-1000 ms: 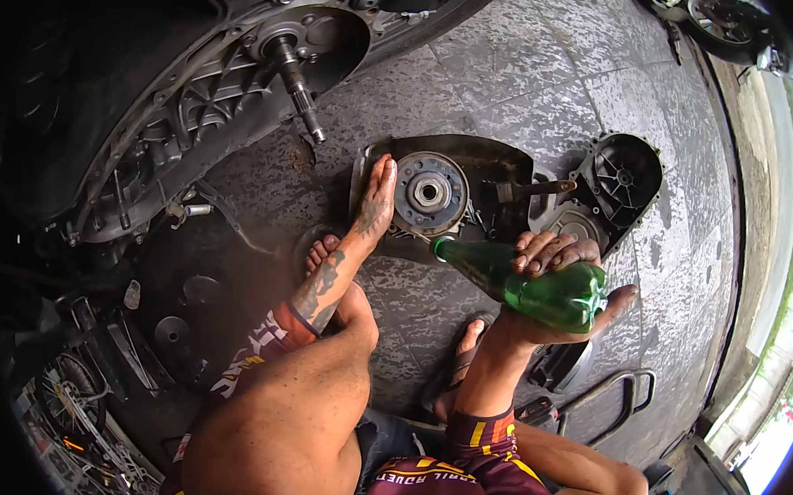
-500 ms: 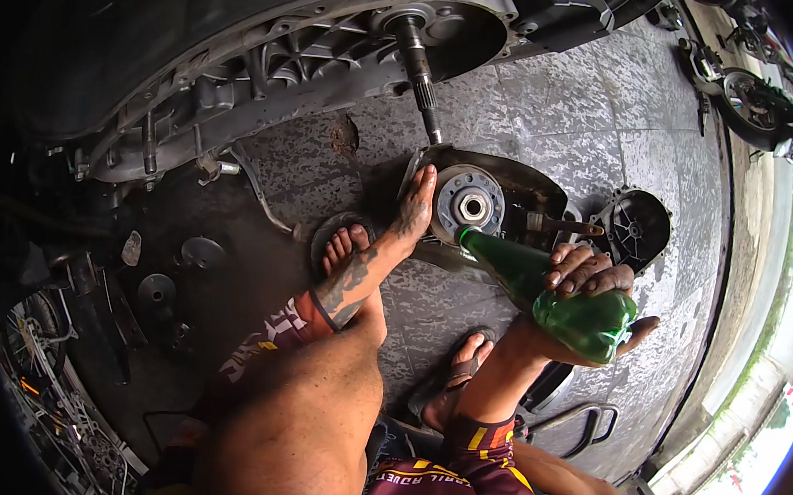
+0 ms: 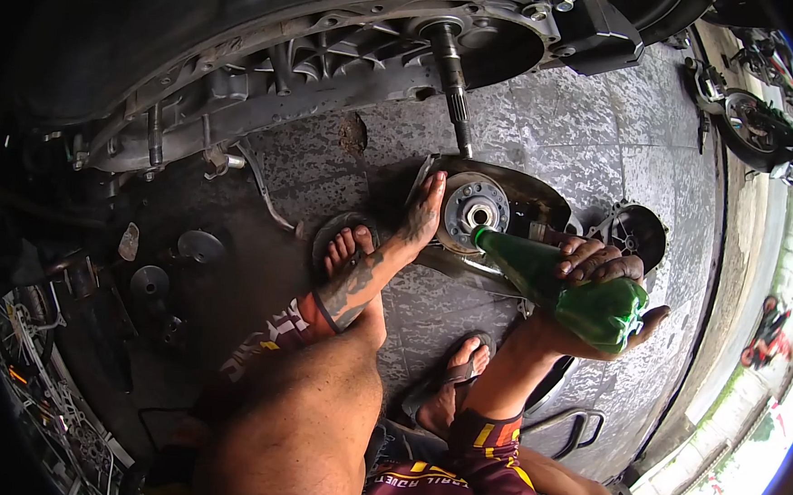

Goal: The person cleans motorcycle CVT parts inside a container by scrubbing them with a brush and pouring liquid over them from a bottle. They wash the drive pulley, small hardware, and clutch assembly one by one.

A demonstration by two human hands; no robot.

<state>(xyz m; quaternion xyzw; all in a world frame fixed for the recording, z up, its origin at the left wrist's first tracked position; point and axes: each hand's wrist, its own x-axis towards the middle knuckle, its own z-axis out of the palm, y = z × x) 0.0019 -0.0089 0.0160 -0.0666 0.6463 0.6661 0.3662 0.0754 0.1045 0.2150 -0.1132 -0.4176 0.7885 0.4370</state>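
Note:
My right hand [image 3: 602, 271] is wrapped round a green plastic bottle [image 3: 540, 279], tilted with its narrow end down to the left. The bottle's tip meets the lower edge of the central hub on a round metal pulley [image 3: 460, 237]; whether a cap is on it, I cannot make out. At the pulley's left edge, the fingers of my left hand [image 3: 424, 215] are pressed together against it, with the thumb hidden. Beneath the pulley lies a shallow metal pan [image 3: 531, 194] with dark liquid on its inside. A brush [image 3: 556, 237] lies partly hidden behind the bottle.
An opened engine case [image 3: 308, 65] with a splined shaft [image 3: 454, 83] spans the top. A black round cover [image 3: 638, 235] lies right of the pan. Loose discs [image 3: 150, 282] and metal parts sit on the left floor. Motorcycles [image 3: 753, 129] stand at the upper right.
The view has shifted slightly, so the engine and pan sit further right. The bottle's tip is a little closer to the hub's centre. A red motorcycle has appeared on the road at right.

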